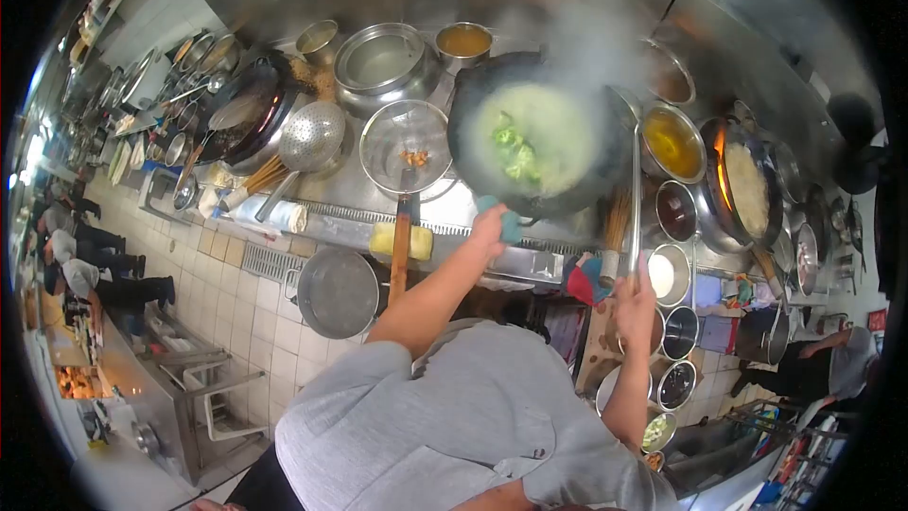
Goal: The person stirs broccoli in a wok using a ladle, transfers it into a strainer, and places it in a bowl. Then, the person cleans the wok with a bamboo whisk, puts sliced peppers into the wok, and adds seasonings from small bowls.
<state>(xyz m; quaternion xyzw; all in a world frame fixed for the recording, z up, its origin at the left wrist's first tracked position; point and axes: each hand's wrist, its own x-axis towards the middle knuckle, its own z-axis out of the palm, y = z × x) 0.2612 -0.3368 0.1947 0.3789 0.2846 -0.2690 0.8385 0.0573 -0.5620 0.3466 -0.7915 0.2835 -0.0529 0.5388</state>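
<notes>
My left hand [489, 232] is closed on a folded teal cloth [511, 224] at the near edge of a black wok [473, 156]. Inside the wok, green vegetable pieces [515, 153] lie in pale, steaming liquid. My right hand [634, 298] grips the long metal handle of a ladle [636, 199]. The ladle's head is at the wok's right side, partly blurred by steam. Left of the wok, a wire strainer [383, 147] holds small brown bits.
A perforated skimmer [312, 137] and a large metal pot [380, 61] stand to the left. Yellow oil fills a bowl [673, 142] on the right, near another wok [747, 185] with flame. Metal containers [679, 331] line my right side. Other people [104, 279] work farther off.
</notes>
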